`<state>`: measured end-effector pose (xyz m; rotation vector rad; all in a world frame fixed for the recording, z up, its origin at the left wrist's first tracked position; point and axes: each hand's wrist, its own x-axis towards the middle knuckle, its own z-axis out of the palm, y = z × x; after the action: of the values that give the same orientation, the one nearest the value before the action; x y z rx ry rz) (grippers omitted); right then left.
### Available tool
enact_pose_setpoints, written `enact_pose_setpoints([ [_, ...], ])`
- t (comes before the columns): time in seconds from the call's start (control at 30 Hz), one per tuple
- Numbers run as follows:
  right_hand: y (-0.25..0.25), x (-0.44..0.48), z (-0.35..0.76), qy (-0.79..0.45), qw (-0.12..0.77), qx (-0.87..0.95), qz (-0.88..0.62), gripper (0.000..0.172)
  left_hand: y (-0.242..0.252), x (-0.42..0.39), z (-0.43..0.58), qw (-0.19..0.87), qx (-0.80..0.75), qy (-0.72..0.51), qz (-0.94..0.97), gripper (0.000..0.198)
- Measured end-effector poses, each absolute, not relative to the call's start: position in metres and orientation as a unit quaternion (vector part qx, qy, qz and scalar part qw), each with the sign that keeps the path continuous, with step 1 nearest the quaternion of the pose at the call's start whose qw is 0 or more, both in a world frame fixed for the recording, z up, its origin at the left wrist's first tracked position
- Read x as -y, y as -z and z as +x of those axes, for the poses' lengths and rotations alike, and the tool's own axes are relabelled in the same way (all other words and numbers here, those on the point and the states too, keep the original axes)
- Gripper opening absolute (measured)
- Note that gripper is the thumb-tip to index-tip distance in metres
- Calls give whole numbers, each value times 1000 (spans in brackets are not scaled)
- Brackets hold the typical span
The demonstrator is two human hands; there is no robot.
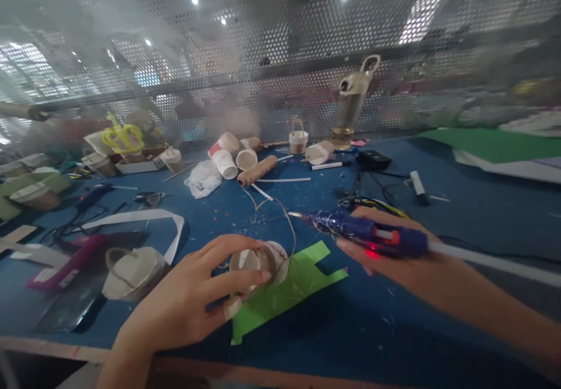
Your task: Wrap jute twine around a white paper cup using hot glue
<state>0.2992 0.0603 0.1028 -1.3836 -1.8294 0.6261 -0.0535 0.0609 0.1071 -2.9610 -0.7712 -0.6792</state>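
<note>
My left hand (193,295) grips a small paper cup (258,259) lying on its side, partly wrapped in twine, over a green paper piece (289,289). A strand of twine (280,214) runs from the cup back to a twine spool (258,170). My right hand (394,254) holds a blue glue gun (368,231) with a white glue stick out its back; its nozzle points left, a short way right of the cup and above it.
The blue table (438,319) carries a finished twine-handled cup basket (131,272), white paper strips (144,218), scissors (149,198), several cups (228,158), a water bottle (350,106), a marker (418,187), black cables (377,193) and green sheets (495,143). A perforated screen (280,56) stands behind.
</note>
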Motion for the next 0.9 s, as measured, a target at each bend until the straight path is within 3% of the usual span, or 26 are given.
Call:
enact_pose_setpoints([
  [0.4,-85,-59,244,-309,469,675,-479,31,-91,-52,-64,-57,252,247,-934,32],
  [0.53,-75,-58,251,-285,458,706,-460,27,-88,-50,-66,-61,239,259,-934,27],
  [0.9,-71,-60,275,-228,422,812,-331,26,-86,-45,-68,-58,258,302,-916,45],
])
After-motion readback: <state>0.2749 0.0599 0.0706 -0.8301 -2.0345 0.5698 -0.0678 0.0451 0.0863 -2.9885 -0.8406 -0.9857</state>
